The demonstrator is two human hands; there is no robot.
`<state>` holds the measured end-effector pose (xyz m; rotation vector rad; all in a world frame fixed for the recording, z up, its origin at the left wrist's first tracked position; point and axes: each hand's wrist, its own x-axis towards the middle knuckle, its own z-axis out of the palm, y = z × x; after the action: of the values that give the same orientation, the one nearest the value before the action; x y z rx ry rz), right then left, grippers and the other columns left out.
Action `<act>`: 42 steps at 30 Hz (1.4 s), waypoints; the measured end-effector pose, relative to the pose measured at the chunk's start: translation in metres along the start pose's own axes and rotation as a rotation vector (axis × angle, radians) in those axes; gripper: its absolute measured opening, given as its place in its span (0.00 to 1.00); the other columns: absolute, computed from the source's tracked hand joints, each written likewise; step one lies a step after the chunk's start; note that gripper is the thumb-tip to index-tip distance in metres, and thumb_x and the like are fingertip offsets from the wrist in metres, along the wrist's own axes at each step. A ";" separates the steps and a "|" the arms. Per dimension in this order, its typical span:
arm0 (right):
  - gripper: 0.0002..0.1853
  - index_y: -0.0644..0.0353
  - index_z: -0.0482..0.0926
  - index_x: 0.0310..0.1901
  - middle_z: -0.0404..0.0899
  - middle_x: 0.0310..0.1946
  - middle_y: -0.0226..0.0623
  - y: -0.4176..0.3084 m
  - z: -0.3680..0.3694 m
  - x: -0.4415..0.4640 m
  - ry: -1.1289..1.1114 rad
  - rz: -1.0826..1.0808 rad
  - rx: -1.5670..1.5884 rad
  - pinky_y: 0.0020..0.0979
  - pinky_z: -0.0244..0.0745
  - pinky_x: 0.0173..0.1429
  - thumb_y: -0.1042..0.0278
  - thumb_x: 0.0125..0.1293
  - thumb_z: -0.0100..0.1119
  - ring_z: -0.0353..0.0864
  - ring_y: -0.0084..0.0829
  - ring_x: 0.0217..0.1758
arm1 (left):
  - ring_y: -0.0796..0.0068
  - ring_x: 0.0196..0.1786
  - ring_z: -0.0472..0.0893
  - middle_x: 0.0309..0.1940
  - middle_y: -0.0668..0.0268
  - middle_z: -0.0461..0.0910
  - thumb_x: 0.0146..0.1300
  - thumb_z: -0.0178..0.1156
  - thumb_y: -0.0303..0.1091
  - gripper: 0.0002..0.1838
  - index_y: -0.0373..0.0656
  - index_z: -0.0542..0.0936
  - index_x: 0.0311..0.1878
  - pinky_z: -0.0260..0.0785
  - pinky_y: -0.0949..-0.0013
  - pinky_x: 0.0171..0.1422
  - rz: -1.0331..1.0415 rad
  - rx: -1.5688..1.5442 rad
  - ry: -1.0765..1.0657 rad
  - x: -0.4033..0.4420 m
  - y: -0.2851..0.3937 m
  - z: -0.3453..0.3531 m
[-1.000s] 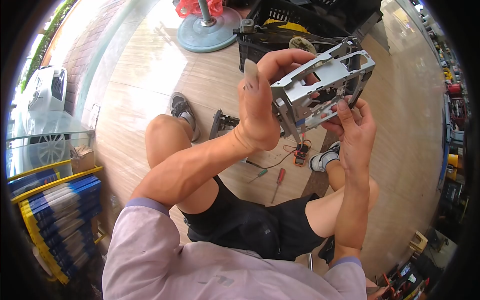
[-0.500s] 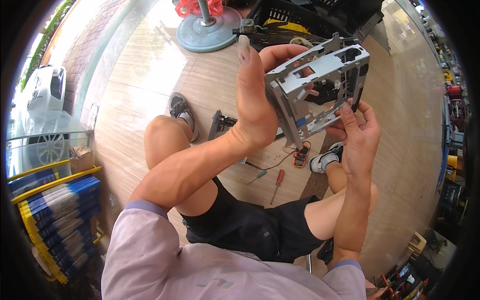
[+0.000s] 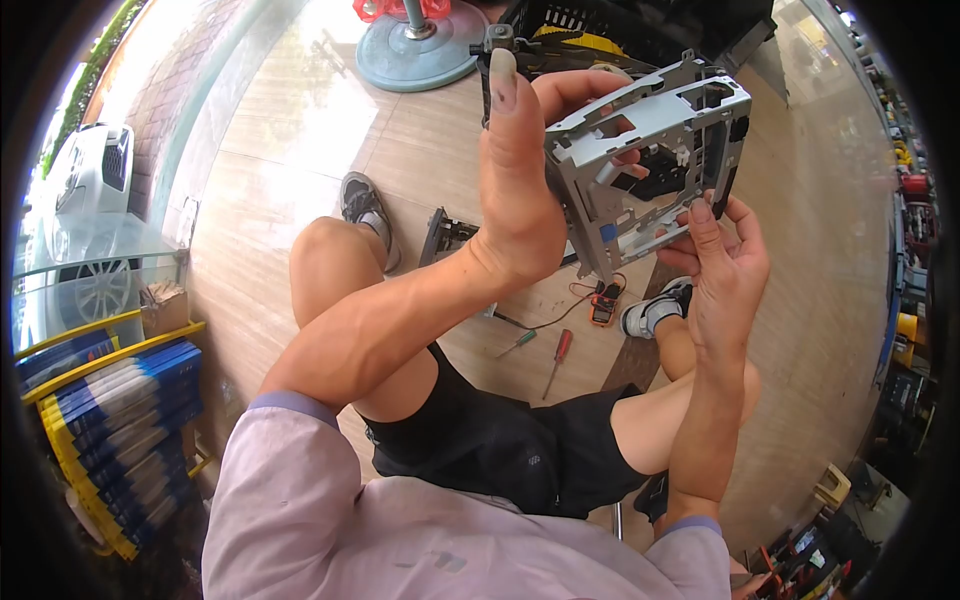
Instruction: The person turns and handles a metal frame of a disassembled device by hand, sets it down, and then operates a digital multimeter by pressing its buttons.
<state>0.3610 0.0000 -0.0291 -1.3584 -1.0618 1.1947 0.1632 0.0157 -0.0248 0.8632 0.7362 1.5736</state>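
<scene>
A silver sheet-metal frame (image 3: 640, 130), boxy with cutouts and dark parts inside, is held up in front of me, tilted. My left hand (image 3: 525, 180) grips its left side, thumb up and fingers curled behind the far edge. At the lower right corner my right hand (image 3: 722, 250) pinches the frame's edge between thumb and fingers. Below, on the floor, lie a red-handled screwdriver (image 3: 559, 358), a green-handled screwdriver (image 3: 520, 342) and an orange multimeter (image 3: 604, 304) with its leads. Another dark metal part (image 3: 447, 236) lies partly hidden behind my left forearm.
A round grey stand base (image 3: 418, 62) and a black crate (image 3: 640, 30) holding yellow items stand ahead. On the left is a yellow rack (image 3: 125, 350) stacked with blue packages, beside glass. Crowded shelves (image 3: 915, 230) line the right side.
Both hands and the metal frame have shifted slightly to the right, and the frame has turned a little. The grip looks the same. The view has also moved slightly.
</scene>
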 end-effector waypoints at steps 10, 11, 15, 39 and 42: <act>0.24 0.67 0.72 0.60 0.86 0.40 0.41 0.003 0.002 0.001 0.021 -0.027 0.029 0.27 0.87 0.36 0.61 0.73 0.69 0.91 0.31 0.37 | 0.61 0.46 0.86 0.48 0.50 0.85 0.67 0.31 0.84 0.57 0.30 0.74 0.63 0.83 0.51 0.56 -0.026 -0.056 0.031 0.003 0.001 0.002; 0.24 0.67 0.72 0.60 0.86 0.40 0.41 0.003 0.002 0.001 0.017 -0.024 0.028 0.27 0.87 0.36 0.61 0.73 0.69 0.91 0.31 0.37 | 0.61 0.46 0.86 0.47 0.50 0.85 0.68 0.31 0.84 0.57 0.30 0.74 0.63 0.83 0.51 0.56 -0.027 -0.062 0.032 0.003 0.000 0.002; 0.24 0.68 0.72 0.60 0.86 0.39 0.40 -0.001 0.003 -0.001 0.014 -0.015 0.039 0.27 0.87 0.36 0.61 0.73 0.69 0.91 0.30 0.36 | 0.60 0.46 0.86 0.46 0.50 0.84 0.69 0.31 0.83 0.56 0.30 0.74 0.64 0.83 0.49 0.56 -0.032 -0.078 0.035 0.003 0.001 0.002; 0.27 0.69 0.68 0.68 0.86 0.41 0.40 -0.010 -0.008 -0.012 -0.189 -0.049 0.017 0.25 0.87 0.40 0.60 0.78 0.62 0.88 0.26 0.35 | 0.57 0.43 0.82 0.42 0.54 0.82 0.77 0.30 0.69 0.41 0.40 0.78 0.60 0.79 0.40 0.54 -0.315 -0.355 0.063 0.024 0.013 -0.026; 0.32 0.69 0.65 0.73 0.86 0.42 0.41 -0.011 -0.007 -0.015 -0.228 -0.162 -0.029 0.25 0.86 0.41 0.61 0.76 0.65 0.88 0.27 0.36 | 0.58 0.42 0.83 0.42 0.53 0.83 0.78 0.31 0.67 0.40 0.39 0.78 0.60 0.79 0.40 0.55 -0.336 -0.384 0.030 0.025 0.015 -0.028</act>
<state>0.3665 -0.0144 -0.0168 -1.1520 -1.3288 1.2373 0.1293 0.0377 -0.0233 0.4106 0.5415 1.3655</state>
